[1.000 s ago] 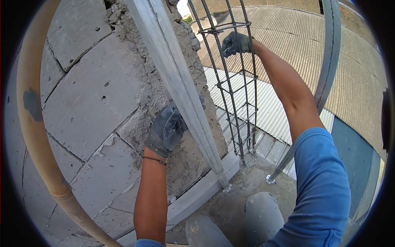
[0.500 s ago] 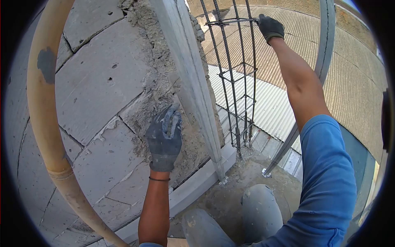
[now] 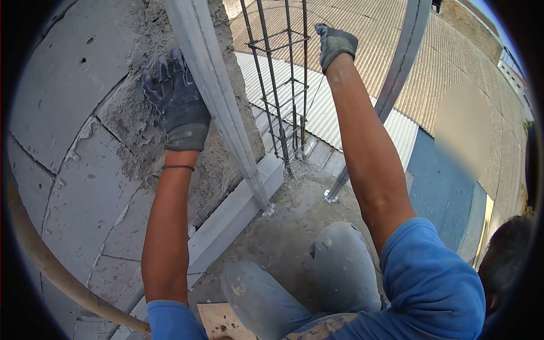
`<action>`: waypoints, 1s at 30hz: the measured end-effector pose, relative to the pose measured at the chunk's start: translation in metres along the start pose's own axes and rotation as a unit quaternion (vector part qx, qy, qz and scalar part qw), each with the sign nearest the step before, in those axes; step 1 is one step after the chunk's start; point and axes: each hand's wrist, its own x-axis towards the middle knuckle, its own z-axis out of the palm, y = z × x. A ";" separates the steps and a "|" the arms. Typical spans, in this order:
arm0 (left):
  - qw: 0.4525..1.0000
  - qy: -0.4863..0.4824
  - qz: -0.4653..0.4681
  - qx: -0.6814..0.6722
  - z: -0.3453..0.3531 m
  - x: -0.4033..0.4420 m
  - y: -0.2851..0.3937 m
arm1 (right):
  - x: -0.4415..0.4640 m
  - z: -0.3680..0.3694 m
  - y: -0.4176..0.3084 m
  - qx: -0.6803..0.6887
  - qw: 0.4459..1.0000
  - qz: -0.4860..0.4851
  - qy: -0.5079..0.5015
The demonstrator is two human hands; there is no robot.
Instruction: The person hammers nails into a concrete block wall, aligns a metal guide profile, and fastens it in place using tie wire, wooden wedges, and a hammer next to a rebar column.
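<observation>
My left hand, in a dark grey work glove, lies against the rough mortar on the block wall. Its fingers are spread, with nothing visible in them. Close beside it on the right rises a grey metal post. My right hand, also gloved, is raised just to the right of the rebar cage. Its fingers look closed, and whatever they hold, if anything, is hidden. The cage is made of several upright bars tied with thin stirrups.
A second metal post slants past my right forearm. A thick tan pipe or hose curves along the lower left. Below and beyond the ledge are corrugated roofs. Part of a dark-haired head shows at the lower right.
My left hand has gone up the wall and its fingers have spread. My right hand has moved off the cage's upper stirrup. The whole view has shifted.
</observation>
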 end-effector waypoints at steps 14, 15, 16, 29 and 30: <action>0.973 -0.128 0.039 0.189 -0.011 0.007 0.001 | -0.118 -0.128 0.002 0.230 0.907 -0.089 -0.340; 0.967 -0.143 0.039 0.206 -0.013 0.006 0.003 | -0.122 -0.135 0.017 0.269 0.884 -0.118 -0.363; 0.964 -0.150 0.047 0.216 -0.011 0.006 0.000 | -0.127 -0.144 0.024 0.263 0.893 -0.107 -0.350; 0.983 -0.091 0.121 0.102 0.008 -0.015 -0.011 | -0.177 -0.345 0.157 0.189 0.846 -0.003 -0.499; 0.984 -0.087 0.123 0.098 0.007 -0.015 -0.011 | -0.179 -0.367 0.193 0.185 0.872 0.056 -0.450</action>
